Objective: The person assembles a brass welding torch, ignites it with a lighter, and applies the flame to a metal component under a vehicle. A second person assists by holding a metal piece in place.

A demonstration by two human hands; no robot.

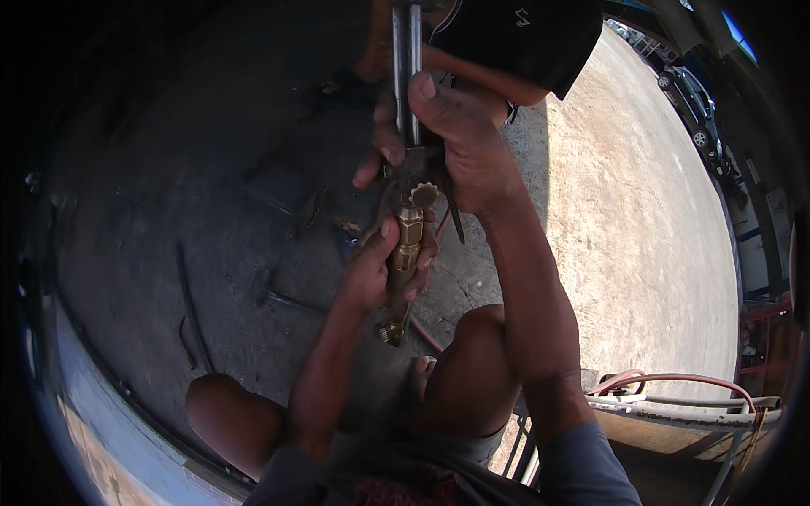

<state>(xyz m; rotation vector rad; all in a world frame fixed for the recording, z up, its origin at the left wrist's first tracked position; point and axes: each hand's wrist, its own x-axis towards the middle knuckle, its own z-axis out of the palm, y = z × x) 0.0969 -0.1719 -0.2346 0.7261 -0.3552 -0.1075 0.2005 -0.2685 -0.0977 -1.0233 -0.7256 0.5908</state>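
A cutting torch point(409, 215) is held upright in the picture between my two hands, with steel tubes point(407, 76) at its far end and brass fittings point(408, 238) at its near end. Around the brass body closes my left hand point(371, 266), thumb on the near side and fingertips showing on the right. My right hand point(472, 148) grips the torch higher up, its thumb laid along the tubes and fingers curling out on the left. A ridged brass knob point(423, 196) sits between the hands. Beside it a thin dark lever point(456, 215) slants down.
Another person in dark clothing point(515, 42) crouches just beyond the torch. Dark pieces of bar or hose point(192, 295) lie on the shaded concrete at left. A metal cart point(675, 413) with red hose point(717, 381) stands at lower right. A parked car point(692, 105) is farther off.
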